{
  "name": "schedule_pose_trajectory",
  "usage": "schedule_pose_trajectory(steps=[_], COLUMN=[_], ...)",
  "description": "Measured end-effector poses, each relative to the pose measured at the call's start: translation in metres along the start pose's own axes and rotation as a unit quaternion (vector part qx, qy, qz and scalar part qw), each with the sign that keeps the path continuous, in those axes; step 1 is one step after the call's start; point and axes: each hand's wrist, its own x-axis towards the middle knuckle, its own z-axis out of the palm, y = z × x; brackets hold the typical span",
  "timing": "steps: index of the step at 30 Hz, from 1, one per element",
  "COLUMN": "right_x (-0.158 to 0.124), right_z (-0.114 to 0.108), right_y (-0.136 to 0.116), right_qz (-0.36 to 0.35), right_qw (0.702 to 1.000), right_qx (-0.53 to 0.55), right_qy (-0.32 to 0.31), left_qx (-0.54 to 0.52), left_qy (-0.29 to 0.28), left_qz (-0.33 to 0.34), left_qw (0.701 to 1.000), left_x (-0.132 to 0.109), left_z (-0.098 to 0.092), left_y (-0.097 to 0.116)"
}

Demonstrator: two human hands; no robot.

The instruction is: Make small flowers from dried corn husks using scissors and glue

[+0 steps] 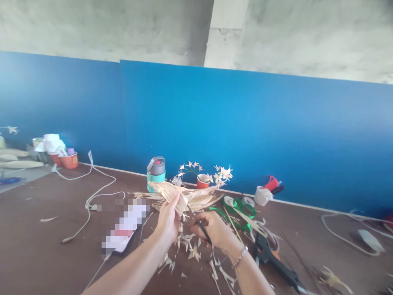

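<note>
My left hand (168,219) pinches a pale dried corn husk (166,191) between thumb and fingers, holding it up over the table. My right hand (211,229) is closed around dark-handled scissors (201,227), whose tips point up and left and meet the husk's lower right side. More dried husks (204,198) lie just behind. Beneath my hands are scattered husk scraps and a small star-shaped husk flower (194,253). Behind the husks, a red paper cup (203,181) holds stems with pale husk flowers (225,174).
A teal bottle (156,176) stands by the blue partition (196,114). Green ribbon (245,209), a white cup of tools (262,196) and a black glue gun (272,258) are to the right. A blurred-out phone-like object (125,229) and a white cable (101,186) lie left.
</note>
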Motion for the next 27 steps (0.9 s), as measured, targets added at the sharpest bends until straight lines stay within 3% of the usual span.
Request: schedule_pose_trajectory(steps=[8, 11, 14, 16, 20, 27], right_x=[-0.004, -0.001, 0.004, 0.005, 0.006, 0.010], right_z=[-0.018, -0.020, -0.012, -0.005, 0.005, 0.008], right_y=[0.002, 0.002, 0.001, -0.002, -0.004, 0.003], right_qz=[0.003, -0.001, -0.043, -0.064, -0.090, -0.120], right_qw=[0.995, 0.992, 0.969, 0.953, 0.937, 0.932], right_qx=[0.039, 0.125, 0.234, 0.278, 0.315, 0.318], right_qy=[-0.086, -0.030, 0.070, 0.105, 0.123, 0.130], left_qx=[0.000, 0.004, 0.026, 0.041, 0.034, 0.034], left_qy=[-0.022, -0.029, -0.037, -0.056, -0.081, -0.076], left_qz=[0.007, 0.003, -0.021, -0.043, -0.079, -0.088], left_qw=[1.000, 1.000, 0.999, 0.997, 0.993, 0.993], left_x=[0.001, 0.000, -0.002, -0.004, -0.010, -0.013], left_z=[0.001, 0.001, 0.000, -0.001, -0.002, -0.001], left_y=[0.008, 0.009, 0.003, -0.003, -0.010, -0.012])
